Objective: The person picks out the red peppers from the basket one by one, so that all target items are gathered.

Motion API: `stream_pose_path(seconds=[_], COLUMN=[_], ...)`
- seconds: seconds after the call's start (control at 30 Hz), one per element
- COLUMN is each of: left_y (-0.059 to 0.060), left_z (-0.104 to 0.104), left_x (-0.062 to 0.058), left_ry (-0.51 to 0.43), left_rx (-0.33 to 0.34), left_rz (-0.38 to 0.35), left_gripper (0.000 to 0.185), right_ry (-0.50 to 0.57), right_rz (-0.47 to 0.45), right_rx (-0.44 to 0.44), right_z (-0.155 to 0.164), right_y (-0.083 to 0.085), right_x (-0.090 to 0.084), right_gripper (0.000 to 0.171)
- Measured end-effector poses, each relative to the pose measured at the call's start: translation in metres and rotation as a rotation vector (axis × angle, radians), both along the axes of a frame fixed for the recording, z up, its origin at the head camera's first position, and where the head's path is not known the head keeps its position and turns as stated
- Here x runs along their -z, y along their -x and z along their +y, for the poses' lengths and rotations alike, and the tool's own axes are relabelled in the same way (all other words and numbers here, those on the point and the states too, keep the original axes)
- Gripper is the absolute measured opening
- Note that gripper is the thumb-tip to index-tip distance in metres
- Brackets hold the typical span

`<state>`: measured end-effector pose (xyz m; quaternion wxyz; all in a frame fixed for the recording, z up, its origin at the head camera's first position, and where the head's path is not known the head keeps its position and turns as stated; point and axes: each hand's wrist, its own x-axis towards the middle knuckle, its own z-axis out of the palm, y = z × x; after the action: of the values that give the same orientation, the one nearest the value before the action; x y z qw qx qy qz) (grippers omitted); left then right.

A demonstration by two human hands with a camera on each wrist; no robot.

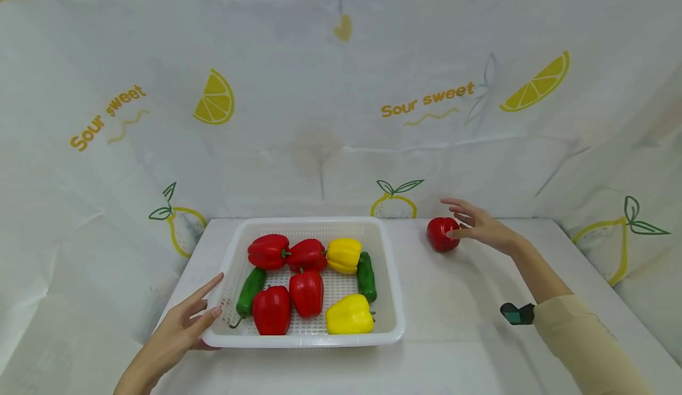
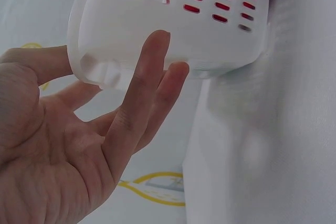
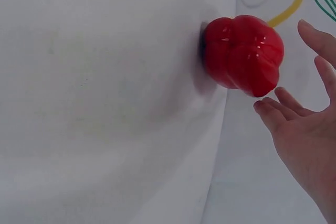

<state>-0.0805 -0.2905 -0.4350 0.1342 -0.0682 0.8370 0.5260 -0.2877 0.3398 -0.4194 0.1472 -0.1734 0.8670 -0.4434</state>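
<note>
A white plastic basket [image 1: 306, 340] holds several red bell peppers [image 1: 272, 310], two yellow bell peppers [image 1: 349, 314] and two green peppers [image 1: 250, 291]. At its near left corner is my left hand [image 1: 178, 321], fingers extended and spread about the rim; in the left wrist view, two fingers of the left hand [image 2: 79, 145] lie outside the basket wall [image 2: 131, 19]. Another red bell pepper [image 1: 441, 235] sits on the table, right of the basket. Beside it, my right hand [image 1: 482, 227] reaches with loosely spread fingers; in the right wrist view, whether a fingertip touches is unclear.
The white table [image 1: 437, 318] runs back to a hanging white sheet [image 1: 298, 87] printed with lemons. The sheet also covers both sides. A small dark green object [image 1: 517, 314] shows beside the right sleeve [image 1: 581, 336].
</note>
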Motion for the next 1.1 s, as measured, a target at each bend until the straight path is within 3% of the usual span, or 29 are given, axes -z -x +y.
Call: stream_pose_path(seconds=[0.27, 0.67, 1.1], left_y=[-0.001, -0.001, -0.002], left_z=[0.001, 0.000, 0.000], left_x=[0.001, 0.001, 0.001], left_ry=[0.003, -0.015, -0.011], left_rx=[-0.002, -0.004, -0.001], left_rz=[0.005, 0.009, 0.011], left_gripper=[0.080, 0.080, 0.079], right_ry=[-0.001, 0.042, 0.030], right_rz=[0.108, 0.192, 0.188], right_rx=[-0.060, -0.207, -0.324], right_z=[-0.018, -0.072, -0.124], right_y=[-0.004, -0.005, -0.009], right_x=[-0.020, -0.048, -0.065], right_gripper=[0.083, 0.080, 0.077])
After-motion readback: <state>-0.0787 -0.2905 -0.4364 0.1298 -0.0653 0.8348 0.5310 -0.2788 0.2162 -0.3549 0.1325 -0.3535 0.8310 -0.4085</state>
